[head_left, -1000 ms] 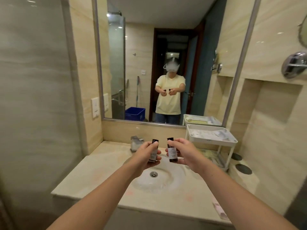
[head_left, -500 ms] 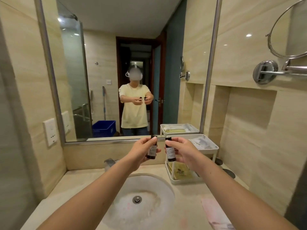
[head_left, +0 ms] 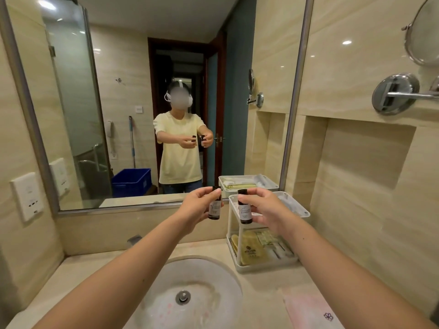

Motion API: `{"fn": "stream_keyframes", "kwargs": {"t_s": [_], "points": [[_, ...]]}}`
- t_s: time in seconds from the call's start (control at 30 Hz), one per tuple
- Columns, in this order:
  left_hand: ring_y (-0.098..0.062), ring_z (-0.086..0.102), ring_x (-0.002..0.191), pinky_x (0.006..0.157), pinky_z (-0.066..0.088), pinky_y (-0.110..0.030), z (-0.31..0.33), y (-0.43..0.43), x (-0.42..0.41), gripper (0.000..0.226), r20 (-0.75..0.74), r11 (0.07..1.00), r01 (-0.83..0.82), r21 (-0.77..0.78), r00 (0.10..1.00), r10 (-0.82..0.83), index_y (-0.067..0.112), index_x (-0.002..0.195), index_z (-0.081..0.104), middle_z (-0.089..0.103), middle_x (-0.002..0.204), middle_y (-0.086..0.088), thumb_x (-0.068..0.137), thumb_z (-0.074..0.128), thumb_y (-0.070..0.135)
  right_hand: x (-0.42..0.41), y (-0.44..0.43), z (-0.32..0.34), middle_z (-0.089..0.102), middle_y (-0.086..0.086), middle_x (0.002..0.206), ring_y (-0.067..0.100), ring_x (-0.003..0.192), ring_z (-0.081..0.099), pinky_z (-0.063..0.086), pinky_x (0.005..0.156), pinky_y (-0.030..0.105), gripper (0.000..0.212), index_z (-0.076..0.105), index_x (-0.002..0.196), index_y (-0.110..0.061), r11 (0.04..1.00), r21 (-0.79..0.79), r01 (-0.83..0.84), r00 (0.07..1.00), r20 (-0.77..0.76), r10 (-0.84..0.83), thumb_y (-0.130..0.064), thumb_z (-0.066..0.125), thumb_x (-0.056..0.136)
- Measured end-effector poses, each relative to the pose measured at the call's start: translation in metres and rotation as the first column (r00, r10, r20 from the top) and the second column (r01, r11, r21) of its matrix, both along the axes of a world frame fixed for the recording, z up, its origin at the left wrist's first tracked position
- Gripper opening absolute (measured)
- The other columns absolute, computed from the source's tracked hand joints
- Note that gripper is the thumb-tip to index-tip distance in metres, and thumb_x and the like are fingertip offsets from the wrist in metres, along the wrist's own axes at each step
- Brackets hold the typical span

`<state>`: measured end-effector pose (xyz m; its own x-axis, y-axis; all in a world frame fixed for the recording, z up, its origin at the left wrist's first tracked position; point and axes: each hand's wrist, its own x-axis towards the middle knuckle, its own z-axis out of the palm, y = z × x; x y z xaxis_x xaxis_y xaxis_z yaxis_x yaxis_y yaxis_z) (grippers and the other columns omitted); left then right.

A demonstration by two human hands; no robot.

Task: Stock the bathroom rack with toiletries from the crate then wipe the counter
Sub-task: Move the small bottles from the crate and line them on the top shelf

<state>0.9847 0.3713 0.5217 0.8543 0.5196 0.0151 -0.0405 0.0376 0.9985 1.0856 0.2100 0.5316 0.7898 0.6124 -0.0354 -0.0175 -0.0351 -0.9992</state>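
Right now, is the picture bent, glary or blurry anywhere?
Head view: the wide lens bends the mirror frame; lights leave bright spots on the glossy wall; the bottle in the right hand is sharp enough to show its label, though the print is unreadable.

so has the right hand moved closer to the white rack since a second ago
Yes. The right hand with its bottle was over the sink, left of the rack; now it overlaps the rack's top tier.
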Motion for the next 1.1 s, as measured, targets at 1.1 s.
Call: {"fn": "stream_keyframes", "kwargs": {"t_s": [1.1], "points": [[-0.012,0.066,0.096,0.075,0.054,-0.022,-0.101,0.073,0.319,0.027,-0.184,0.918,-0.095,0.385,0.967,0.178,0.02,0.115,0.067,0.071,0.103,0.003,0.088,0.07,0.021,0.343,0.109,-0.102,0.067,0.004,0.107,0.017,0.094,0.068,0.058,0.079,0.033,0.031,0.064,0.107,-0.015,0.973,-0.19,-0.131,0.991,-0.004,0.132,-0.016,0.079,0.08]]}}
